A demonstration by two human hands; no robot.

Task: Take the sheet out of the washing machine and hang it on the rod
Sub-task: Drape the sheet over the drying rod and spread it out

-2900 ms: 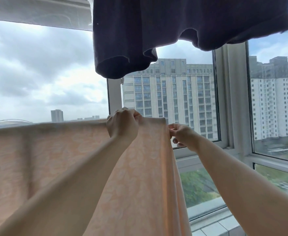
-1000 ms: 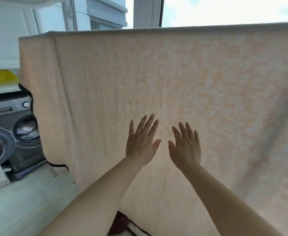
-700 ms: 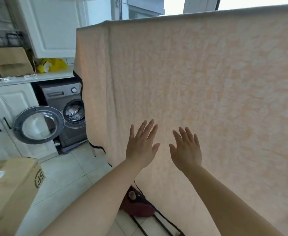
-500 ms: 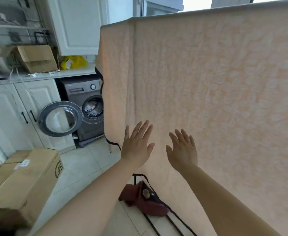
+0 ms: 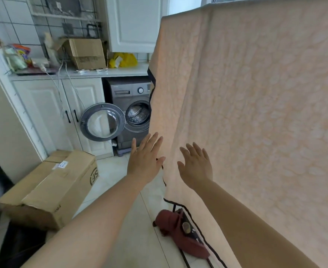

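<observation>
Already the sheet (image 5: 256, 113) hangs draped over its top fold, filling the right of the view; the rod itself is hidden under that fold, so I judge the hanging done in the main. The sheet falls broad and nearly flat, its dark-trimmed left edge running down in front of the washer (image 5: 134, 111), which suggests it was spread wide to dry evenly. Both hands are held up with fingers straight and spread, gripping nothing. The right hand (image 5: 196, 165) lies in front of the sheet just inside its left edge, palm toward the cloth; whether it touches I cannot tell. The left hand (image 5: 145, 161) is at that edge, partly left of the sheet. Flat palms suit smoothing or patting wrinkles rather than pulling, so this reads as a last check. Left of the sheet, the washer stands with its door (image 5: 102, 121) swung wide and the drum showing no cloth. A box (image 5: 49, 190) lies on the floor further left of the sheet, and a dark red bundle (image 5: 180, 231) lies below its bottom edge.
</observation>
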